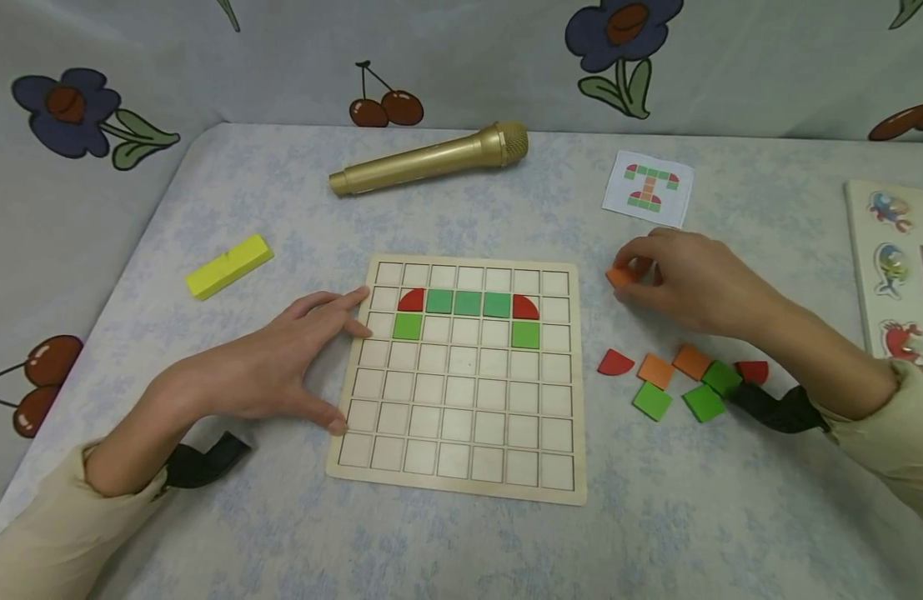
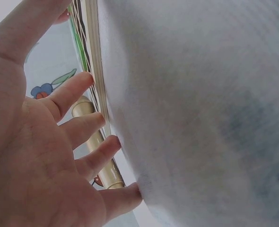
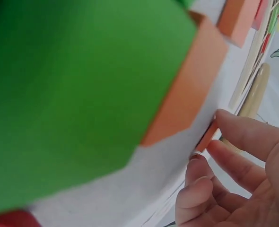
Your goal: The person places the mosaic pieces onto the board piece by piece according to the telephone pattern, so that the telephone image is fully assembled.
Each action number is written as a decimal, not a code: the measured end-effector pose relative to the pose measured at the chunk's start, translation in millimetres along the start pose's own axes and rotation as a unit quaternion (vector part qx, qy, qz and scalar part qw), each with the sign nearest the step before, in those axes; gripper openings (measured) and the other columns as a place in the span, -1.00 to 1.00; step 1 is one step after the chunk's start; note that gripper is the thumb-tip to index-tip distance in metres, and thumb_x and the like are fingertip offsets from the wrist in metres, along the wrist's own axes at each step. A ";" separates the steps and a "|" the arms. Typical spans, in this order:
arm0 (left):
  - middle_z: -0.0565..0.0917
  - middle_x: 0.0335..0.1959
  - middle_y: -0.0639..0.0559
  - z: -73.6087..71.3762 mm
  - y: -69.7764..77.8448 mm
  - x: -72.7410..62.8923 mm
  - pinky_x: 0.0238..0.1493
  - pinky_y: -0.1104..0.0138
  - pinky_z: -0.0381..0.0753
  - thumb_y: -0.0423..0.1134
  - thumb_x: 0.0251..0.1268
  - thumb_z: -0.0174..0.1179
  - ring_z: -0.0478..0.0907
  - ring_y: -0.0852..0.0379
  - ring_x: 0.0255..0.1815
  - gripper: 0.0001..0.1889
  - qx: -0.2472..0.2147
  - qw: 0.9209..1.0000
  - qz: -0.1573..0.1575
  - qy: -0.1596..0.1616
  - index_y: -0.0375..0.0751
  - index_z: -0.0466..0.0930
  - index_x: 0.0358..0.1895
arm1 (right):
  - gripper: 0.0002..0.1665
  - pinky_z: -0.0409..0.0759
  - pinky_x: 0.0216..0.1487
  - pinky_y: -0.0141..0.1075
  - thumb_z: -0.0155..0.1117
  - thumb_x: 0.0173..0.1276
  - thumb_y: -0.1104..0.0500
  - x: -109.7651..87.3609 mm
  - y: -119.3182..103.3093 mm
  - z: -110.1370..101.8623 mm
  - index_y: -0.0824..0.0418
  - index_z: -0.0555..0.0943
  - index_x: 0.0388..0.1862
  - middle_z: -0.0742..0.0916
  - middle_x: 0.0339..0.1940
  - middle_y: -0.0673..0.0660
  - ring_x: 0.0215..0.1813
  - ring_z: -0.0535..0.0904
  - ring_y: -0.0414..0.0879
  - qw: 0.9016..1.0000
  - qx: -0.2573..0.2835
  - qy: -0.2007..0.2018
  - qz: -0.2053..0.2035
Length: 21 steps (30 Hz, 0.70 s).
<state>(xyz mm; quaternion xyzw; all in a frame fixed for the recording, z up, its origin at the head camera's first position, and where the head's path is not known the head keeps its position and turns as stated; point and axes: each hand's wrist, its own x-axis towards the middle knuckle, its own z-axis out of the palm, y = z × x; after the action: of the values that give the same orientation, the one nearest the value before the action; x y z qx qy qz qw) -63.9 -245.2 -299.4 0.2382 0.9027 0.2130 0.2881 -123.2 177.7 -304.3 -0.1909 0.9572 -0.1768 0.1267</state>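
Note:
My left hand [image 1: 269,362] lies spread at the left edge of a wooden grid board [image 1: 455,492], fingertips and thumb touching its side. In the left wrist view the fingers [image 2: 71,94] reach out straight against the board's edge. On the board, green square tiles [image 1: 467,303] form a row between two red quarter-round tiles [image 1: 525,307], with a lighter green square [image 1: 408,326] below each end. To the right of the board, my right hand [image 1: 674,271] pinches an orange square tile [image 1: 619,277] between thumb and fingers, close over the table.
Loose red, orange and green tiles [image 1: 655,371] lie right of the board. A pattern card [image 1: 649,188] is behind the right hand. A gold microphone [image 1: 431,162] lies at the back, a yellow block [image 1: 229,267] at left, and a board with sea animals [image 1: 892,267] at far right.

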 end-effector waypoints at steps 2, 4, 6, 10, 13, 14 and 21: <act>-0.15 0.61 0.10 0.0 -0.2 0.2 0.36 -0.10 0.14 0.18 -0.25 0.59 -0.23 -0.07 0.56 -0.09 0.000 1.000 0.001 0.000 0.00 0.39 0.25 | -0.74 0.47 -0.28 -0.14 0.37 0.29 0.24 -0.5 -0.7 -0.2 0.25 0.67 -0.05 0.65 -0.23 0.16 -0.24 0.48 0.03 1.000 -0.002 -0.007 -0.007; -0.15 0.61 0.09 -0.1 -0.4 -0.1 0.36 -0.10 0.13 0.18 -0.25 0.59 -0.23 -0.07 0.56 -0.09 -0.001 1.000 0.003 0.000 -0.01 0.38 0.26 | -0.73 0.47 -0.27 -0.14 0.37 0.29 0.27 -1.4 -0.7 0.0 0.25 0.67 -0.02 0.64 -0.23 0.13 -0.23 0.48 0.01 1.000 0.000 -0.012 -0.018; -0.15 0.61 0.09 0.0 -0.7 -0.1 0.36 -0.10 0.13 0.18 -0.25 0.59 -0.23 -0.07 0.55 -0.09 -0.002 1.000 0.003 0.000 -0.01 0.38 0.26 | -0.70 0.46 -0.26 -0.14 0.37 0.28 0.30 -3.2 -1.4 0.5 0.23 0.67 0.00 0.63 -0.23 0.10 -0.21 0.48 -0.01 1.000 0.006 -0.014 -0.027; -0.15 0.61 0.09 0.7 -1.0 0.7 0.35 -0.09 0.14 0.17 -0.26 0.60 -0.23 -0.06 0.55 -0.09 -0.004 1.000 0.003 0.001 -0.01 0.38 0.25 | -0.67 0.44 -0.30 -0.20 0.40 0.27 0.27 -8.0 -5.1 2.7 0.21 0.65 0.03 0.64 -0.24 0.05 -0.25 0.47 -0.06 0.999 0.021 0.006 -0.048; -0.15 0.61 0.10 0.7 -0.7 0.7 0.35 -0.09 0.15 0.17 -0.25 0.60 -0.23 -0.06 0.55 -0.10 -0.003 1.000 0.003 0.001 0.00 0.39 0.25 | -0.66 0.44 -0.35 -0.24 0.43 0.27 0.25 -10.7 -11.8 4.1 0.22 0.65 0.03 0.67 -0.22 0.04 -0.29 0.47 -0.10 0.996 0.031 0.028 -0.076; -0.15 0.61 0.10 0.7 -0.6 0.5 0.35 -0.08 0.15 0.17 -0.25 0.60 -0.23 -0.05 0.55 -0.10 -0.004 1.000 0.003 0.001 0.00 0.38 0.26 | -0.66 0.44 -0.36 -0.25 0.42 0.28 0.24 -11.1 -15.1 4.5 0.23 0.65 0.04 0.67 -0.20 0.04 -0.29 0.47 -0.10 0.995 0.035 0.033 -0.085; -0.15 0.61 0.11 0.2 -1.2 -0.2 0.36 -0.07 0.13 0.18 -0.25 0.59 -0.24 -0.03 0.55 -0.05 -0.004 1.000 0.005 0.001 0.01 0.34 0.30 | -0.63 0.46 -0.38 -0.29 0.42 0.28 0.26 -11.8 -46.2 9.8 0.22 0.63 0.07 0.69 -0.14 0.04 -0.32 0.47 -0.14 0.991 0.063 0.034 -0.117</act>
<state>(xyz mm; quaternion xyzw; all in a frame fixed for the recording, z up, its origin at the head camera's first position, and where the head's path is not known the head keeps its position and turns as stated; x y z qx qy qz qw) -63.9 -246.2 -300.1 0.2410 0.9010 0.2182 0.2871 -94.8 139.7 -293.3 -0.2872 0.9190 -0.2567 0.0843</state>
